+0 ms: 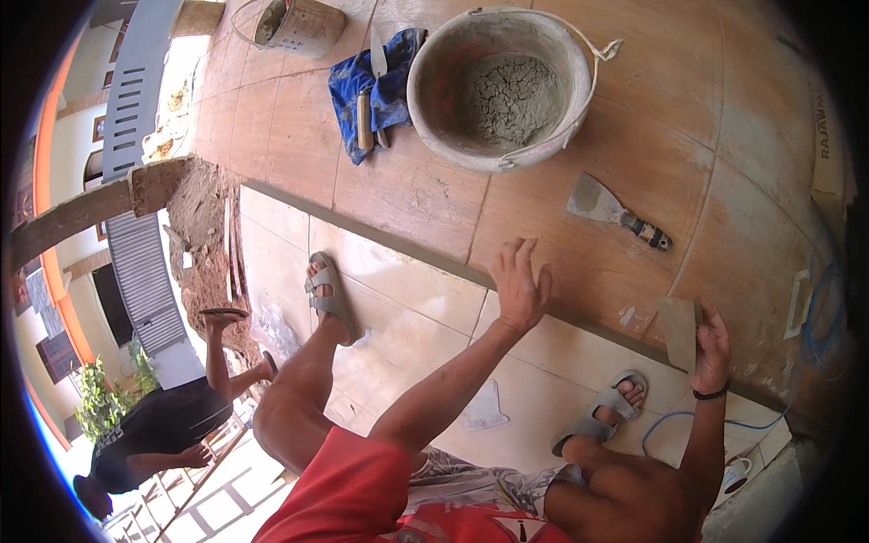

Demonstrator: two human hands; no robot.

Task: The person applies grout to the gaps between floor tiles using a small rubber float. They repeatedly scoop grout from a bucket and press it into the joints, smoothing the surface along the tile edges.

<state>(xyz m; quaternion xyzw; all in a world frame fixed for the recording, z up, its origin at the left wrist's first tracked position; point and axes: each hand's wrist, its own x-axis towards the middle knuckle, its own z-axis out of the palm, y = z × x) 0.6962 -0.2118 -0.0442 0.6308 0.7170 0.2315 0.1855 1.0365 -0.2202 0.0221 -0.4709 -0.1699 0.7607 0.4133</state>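
There is one large tub (425,100); to the left of the tub there are one smaller bucket (312,32), one blue cloth (348,90) and one wooden handle (364,122); below and right of it, one scraper (593,199) and one flat grey piece (679,333); below it, one left hand (521,288) and one right hand (713,351), two in all, plus two grey sandals (335,312); far below and left, one other person (163,425)

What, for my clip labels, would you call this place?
Probably a tiled porch under building work: a bucket of cracked grey mix, a scraper on the tiles, and a trowel on blue cloth.
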